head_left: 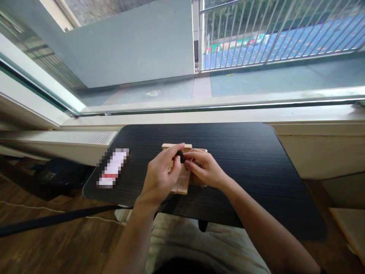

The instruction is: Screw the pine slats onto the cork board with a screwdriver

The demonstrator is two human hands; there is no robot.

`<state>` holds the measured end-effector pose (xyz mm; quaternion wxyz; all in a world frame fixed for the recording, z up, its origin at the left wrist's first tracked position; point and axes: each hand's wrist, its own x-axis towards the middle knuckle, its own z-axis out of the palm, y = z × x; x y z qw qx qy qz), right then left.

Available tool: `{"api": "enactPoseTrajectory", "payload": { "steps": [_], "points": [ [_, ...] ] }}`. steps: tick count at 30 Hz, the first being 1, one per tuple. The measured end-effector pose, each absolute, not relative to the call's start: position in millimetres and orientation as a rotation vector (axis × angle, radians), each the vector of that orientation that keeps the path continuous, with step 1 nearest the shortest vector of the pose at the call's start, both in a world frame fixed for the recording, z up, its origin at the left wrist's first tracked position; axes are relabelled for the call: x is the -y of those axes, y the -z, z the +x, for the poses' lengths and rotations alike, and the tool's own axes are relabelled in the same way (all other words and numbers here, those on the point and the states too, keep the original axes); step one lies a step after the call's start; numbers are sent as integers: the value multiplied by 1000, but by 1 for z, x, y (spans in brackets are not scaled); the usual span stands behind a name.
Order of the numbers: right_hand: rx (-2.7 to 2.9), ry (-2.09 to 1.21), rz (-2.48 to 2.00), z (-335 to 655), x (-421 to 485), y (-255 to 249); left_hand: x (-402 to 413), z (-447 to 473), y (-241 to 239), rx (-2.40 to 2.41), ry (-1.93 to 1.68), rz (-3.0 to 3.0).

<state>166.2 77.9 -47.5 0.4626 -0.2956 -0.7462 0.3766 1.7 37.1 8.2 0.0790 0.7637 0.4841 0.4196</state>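
Observation:
My left hand (163,169) is closed, with thumb and fingers pinching a short black cylindrical piece (180,156) like a small tool handle. Against its lower right end, the fingertips of my right hand (207,166) are pressed together; what they hold, if anything, is too small to make out. Both hands are over light wooden pieces (180,185) lying on the black table (245,163). Part of the wood shows between the hands and beyond them, at the wooden block's far edge (176,146). The rest is hidden under my fingers.
A blurred white, phone-like rectangle (113,167) lies at the table's left side. Behind the table run a window sill (216,115) and a large window, with a radiator (57,139) to the left. A dark strap (62,220) crosses at lower left.

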Motion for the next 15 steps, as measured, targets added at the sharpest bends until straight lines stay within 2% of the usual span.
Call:
{"api": "enactPoseTrajectory", "payload": {
  "steps": [15],
  "points": [
    [1831,-953,-659,164,-77,48,-38,2,-9,-1354,-1359,2219]
  ]
}}
